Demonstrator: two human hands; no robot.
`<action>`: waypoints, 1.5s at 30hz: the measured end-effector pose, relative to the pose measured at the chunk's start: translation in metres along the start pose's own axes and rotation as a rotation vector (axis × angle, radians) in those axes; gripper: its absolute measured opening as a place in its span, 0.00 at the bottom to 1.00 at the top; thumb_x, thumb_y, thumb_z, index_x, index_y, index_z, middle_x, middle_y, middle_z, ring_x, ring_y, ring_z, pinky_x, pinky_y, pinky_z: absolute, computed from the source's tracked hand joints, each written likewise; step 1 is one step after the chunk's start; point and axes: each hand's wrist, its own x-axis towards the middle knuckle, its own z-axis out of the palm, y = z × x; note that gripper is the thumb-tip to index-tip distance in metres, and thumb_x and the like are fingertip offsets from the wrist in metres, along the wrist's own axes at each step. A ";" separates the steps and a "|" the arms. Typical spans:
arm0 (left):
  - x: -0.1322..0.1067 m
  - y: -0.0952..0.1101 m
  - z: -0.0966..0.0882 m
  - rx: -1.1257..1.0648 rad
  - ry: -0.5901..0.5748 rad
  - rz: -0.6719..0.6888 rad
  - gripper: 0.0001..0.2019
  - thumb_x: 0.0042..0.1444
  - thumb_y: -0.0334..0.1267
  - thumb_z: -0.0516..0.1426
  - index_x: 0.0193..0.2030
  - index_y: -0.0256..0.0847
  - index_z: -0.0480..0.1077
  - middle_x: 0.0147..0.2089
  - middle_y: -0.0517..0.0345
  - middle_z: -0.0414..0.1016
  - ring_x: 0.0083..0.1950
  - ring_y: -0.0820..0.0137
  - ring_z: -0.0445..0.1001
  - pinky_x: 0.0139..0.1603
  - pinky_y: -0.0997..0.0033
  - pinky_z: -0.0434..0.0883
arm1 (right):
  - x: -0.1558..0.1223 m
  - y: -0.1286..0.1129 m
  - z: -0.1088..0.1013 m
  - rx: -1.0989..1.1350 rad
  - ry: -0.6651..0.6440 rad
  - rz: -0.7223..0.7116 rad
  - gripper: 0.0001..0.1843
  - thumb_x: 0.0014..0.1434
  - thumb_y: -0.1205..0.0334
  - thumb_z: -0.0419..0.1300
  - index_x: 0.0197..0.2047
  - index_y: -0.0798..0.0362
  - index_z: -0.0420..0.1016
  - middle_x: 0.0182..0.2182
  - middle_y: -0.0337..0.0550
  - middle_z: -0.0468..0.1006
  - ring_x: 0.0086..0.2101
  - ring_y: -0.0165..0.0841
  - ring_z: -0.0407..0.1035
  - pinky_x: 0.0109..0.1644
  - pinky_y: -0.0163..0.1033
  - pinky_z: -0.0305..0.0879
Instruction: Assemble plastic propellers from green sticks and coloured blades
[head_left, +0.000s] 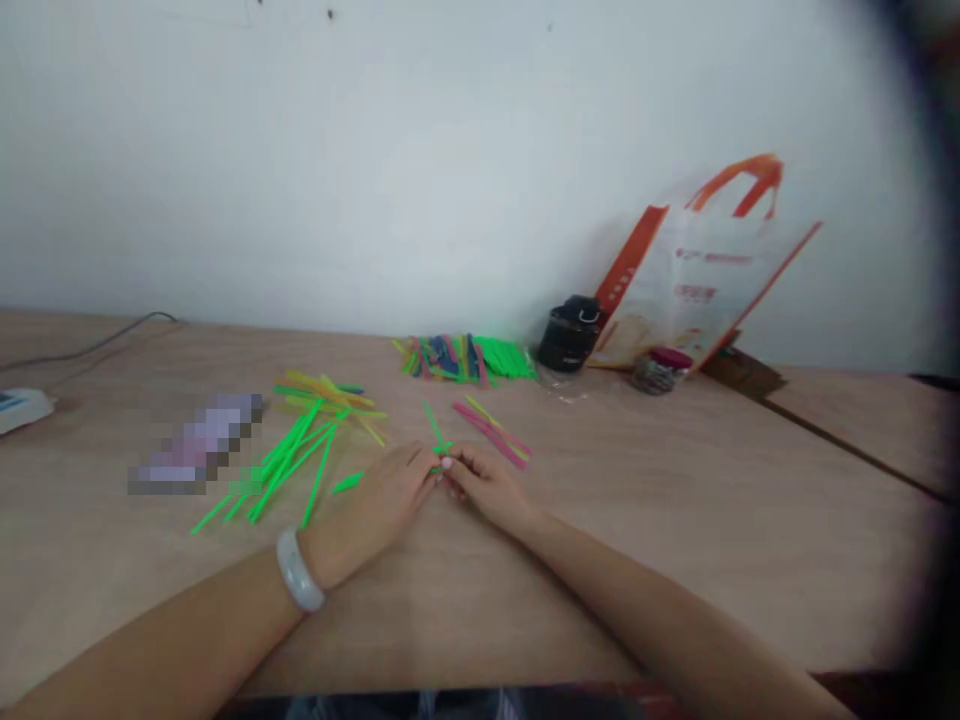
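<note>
Above the middle of the table, my left hand [394,487] and my right hand [487,485] meet at the fingertips. Both are closed on a thin green plastic strip [432,424], one end of which sticks up past the fingers. Its lower part is mostly hidden by my hands. A short green piece [347,484] lies beside my left hand. Farther left, several long green strips [281,465] are spread out, touching a loose pile of yellow strips [330,390]. Pink and yellow strips [493,433] lie just beyond my right hand.
Bundled coloured strips [465,360] lie near the wall. Right of them stand a black lidded container [568,338], a small jar with a red lid [661,371] and a white-and-orange bag [697,270]. A blurred-out flat object [199,445] and a cable [97,348] are at left.
</note>
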 end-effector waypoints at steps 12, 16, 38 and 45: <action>0.002 0.003 0.003 0.017 -0.025 -0.010 0.10 0.64 0.34 0.45 0.40 0.39 0.66 0.40 0.53 0.71 0.42 0.66 0.70 0.46 0.62 0.69 | -0.001 0.004 -0.001 -0.164 0.001 -0.069 0.13 0.62 0.57 0.49 0.27 0.50 0.63 0.21 0.35 0.66 0.25 0.28 0.63 0.29 0.33 0.60; 0.003 0.002 0.005 -0.038 -0.005 -0.043 0.08 0.63 0.34 0.46 0.40 0.39 0.66 0.39 0.53 0.71 0.41 0.66 0.70 0.45 0.63 0.69 | -0.001 0.001 -0.001 -0.166 0.019 -0.080 0.14 0.62 0.56 0.48 0.27 0.50 0.63 0.21 0.35 0.65 0.26 0.29 0.63 0.30 0.34 0.60; 0.012 -0.008 -0.005 -0.812 -0.195 -0.462 0.13 0.55 0.46 0.51 0.26 0.39 0.64 0.21 0.65 0.62 0.24 0.75 0.61 0.26 0.74 0.58 | -0.001 -0.003 -0.004 -0.115 0.023 -0.108 0.17 0.62 0.49 0.48 0.29 0.51 0.64 0.22 0.35 0.65 0.24 0.28 0.61 0.29 0.34 0.60; 0.013 -0.015 -0.001 -1.050 -0.240 -0.496 0.18 0.51 0.52 0.55 0.27 0.37 0.65 0.24 0.63 0.65 0.26 0.75 0.63 0.29 0.74 0.60 | -0.003 0.000 -0.002 -0.165 0.081 -0.145 0.16 0.63 0.51 0.46 0.31 0.51 0.65 0.24 0.37 0.67 0.27 0.30 0.63 0.31 0.35 0.61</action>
